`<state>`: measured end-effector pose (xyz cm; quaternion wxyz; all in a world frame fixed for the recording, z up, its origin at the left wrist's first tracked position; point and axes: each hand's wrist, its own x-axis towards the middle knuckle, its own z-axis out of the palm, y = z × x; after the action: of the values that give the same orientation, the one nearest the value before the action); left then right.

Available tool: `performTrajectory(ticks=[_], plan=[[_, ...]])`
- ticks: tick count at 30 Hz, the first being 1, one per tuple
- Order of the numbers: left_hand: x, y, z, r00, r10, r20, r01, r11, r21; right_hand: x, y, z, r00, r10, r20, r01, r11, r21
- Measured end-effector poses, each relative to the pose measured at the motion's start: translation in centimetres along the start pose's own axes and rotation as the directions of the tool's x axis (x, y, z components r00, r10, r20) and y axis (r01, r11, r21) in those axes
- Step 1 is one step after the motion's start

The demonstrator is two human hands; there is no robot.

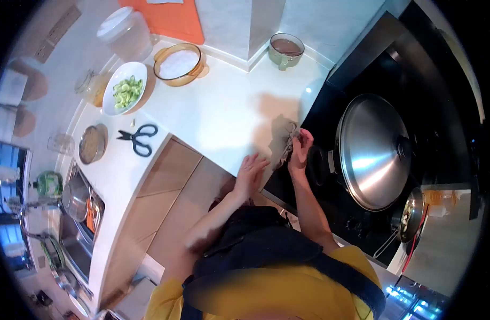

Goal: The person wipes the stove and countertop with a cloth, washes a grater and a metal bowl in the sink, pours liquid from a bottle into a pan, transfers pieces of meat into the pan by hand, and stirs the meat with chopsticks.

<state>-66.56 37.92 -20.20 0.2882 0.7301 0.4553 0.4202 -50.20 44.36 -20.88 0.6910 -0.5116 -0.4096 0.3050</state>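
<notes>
A crumpled grey-brown cloth (285, 140) lies at the right end of the white counter (218, 114), beside the black stove. My right hand (299, 153) has its fingers closed on the cloth's right side. At the counter's front edge, my left hand (250, 173) is open with its fingers stretched out, to the left of the cloth and apart from it. Nothing shows in the left hand. A large lidded steel pan (374, 152) sits on the stove just right of my right hand, its dark handle pointing toward that hand.
Black scissors (137, 140) lie on the left counter near a white bowl of cut green vegetable (126, 92). Behind are an amber glass bowl (178, 64) and a glass cup of brown liquid (286, 50). A smaller pan (411, 216) sits at right; a sink (77, 245) at left.
</notes>
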Motion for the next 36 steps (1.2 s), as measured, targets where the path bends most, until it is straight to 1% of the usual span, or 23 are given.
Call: performTrajectory(ticks=[1,2,3,4,5,6,7,9,10,11,13,15,16,18,19,21,23,24,25,27,28,31,36], plan=[[0.1,-0.7,-0.8,0.998,-0.035,-0.049,0.035,0.999,-0.005,0.0,-0.1,0.5,0.998,0.04,-0.052,-0.03,0.983,0.18],[0.0,-1.4,-1.7,0.999,-0.029,-0.036,0.029,0.999,-0.013,0.1,0.1,1.0,0.997,0.039,-0.073,-0.036,0.998,0.042],[0.2,-1.6,-3.1,0.984,-0.137,-0.114,0.121,0.983,-0.136,0.2,-0.2,1.2,0.995,0.037,-0.09,-0.034,0.999,0.036],[0.5,-2.1,-4.8,0.972,-0.193,-0.134,0.164,0.966,-0.202,0.5,-0.8,1.2,0.979,-0.2,-0.044,0.158,0.873,-0.462],[0.8,-2.5,-6.5,0.956,-0.249,-0.154,0.202,0.942,-0.269,0.5,-1.2,1.2,0.925,-0.364,0.113,0.291,0.483,-0.826],[1.1,-3.1,-8.5,0.971,-0.144,-0.189,0.132,0.988,-0.075,0.5,-0.8,1.4,0.96,-0.155,0.232,0.267,0.273,-0.924],[1.6,-3.9,-10.0,0.978,-0.03,-0.206,0.055,0.991,0.12,0.3,-0.2,2.0,0.964,-0.157,0.215,0.251,0.262,-0.932],[2.1,-6.0,-12.1,0.981,-0.024,-0.195,0.049,0.991,0.122,0.5,1.2,3.6,0.978,-0.012,0.21,0.21,0.141,-0.967],[2.4,-6.7,-12.7,0.979,-0.031,-0.203,0.06,0.989,0.138,1.7,2.0,4.5,0.985,-0.079,0.153,0.159,0.086,-0.983],[2.7,-7.4,-13.2,0.981,-0.029,-0.193,0.055,0.99,0.13,3.3,2.9,5.3,0.987,-0.079,0.143,0.149,0.079,-0.986],[3.6,-8.8,-13.8,0.995,0.017,-0.094,-0.003,0.99,0.143,7.9,4.7,7.1,0.996,-0.071,-0.056,-0.05,0.081,-0.995],[4.5,-9.0,-13.9,0.997,0.052,-0.06,-0.038,0.978,0.206,12.9,6.2,9.0,0.953,-0.244,-0.179,-0.169,0.06,-0.984],[4.7,-9.5,-13.6,0.997,0.07,-0.046,-0.055,0.961,0.27,15.3,6.8,9.2,0.95,-0.249,-0.187,-0.178,0.061,-0.982],[4.7,-10.6,-12.8,0.988,0.152,0.006,-0.135,0.864,0.485,20.6,8.2,8.3,0.947,-0.307,-0.093,-0.028,0.211,-0.977],[4.7,-10.5,-12.9,0.988,0.155,0.014,-0.142,0.862,0.486,22.9,8.4,8.1,0.918,-0.386,-0.089,-0.003,0.218,-0.976],[5.3,-10.2,-13.1,0.989,0.131,0.064,-0.146,0.86,0.488,26.4,8.0,7.1,0.91,-0.364,-0.196,-0.08,0.312,-0.947],[5.4,-10.3,-13.0,0.99,0.128,0.06,-0.141,0.862,0.487,30.1,9.7,5.8,0.736,-0.677,0.016,0.213,0.208,-0.955],[5.4,-10.4,-13.0,0.992,0.112,0.057,-0.126,0.868,0.481,31.7,10.2,5.5,0.789,-0.603,0.116,0.325,0.25,-0.912],[5.5,-10.6,-12.8,0.992,0.115,0.059,-0.13,0.868,0.48,32.9,10.9,5.6,0.788,-0.605,0.113,0.323,0.249,-0.913],[5.4,-10.5,-12.8,0.991,0.126,0.048,-0.134,0.858,0.495,33.7,11.8,4.9,0.859,-0.449,0.247,0.319,0.09,-0.943],[5.5,-10.2,-12.9,0.991,0.124,0.055,-0.135,0.862,0.489,33.5,11.9,4.5,0.862,-0.444,0.245,0.313,0.085,-0.946],[5.7,-10.1,-13.2,0.993,0.087,0.081,-0.116,0.853,0.509,33.4,11.9,3.9,0.905,-0.424,0.036,-0.016,-0.118,-0.993],[5.3,-10.2,-13.1,0.994,0.098,0.042,-0.107,0.88,0.463,31.2,10.8,2.8,0.923,-0.374,0.093,0.049,-0.125,-0.991]])
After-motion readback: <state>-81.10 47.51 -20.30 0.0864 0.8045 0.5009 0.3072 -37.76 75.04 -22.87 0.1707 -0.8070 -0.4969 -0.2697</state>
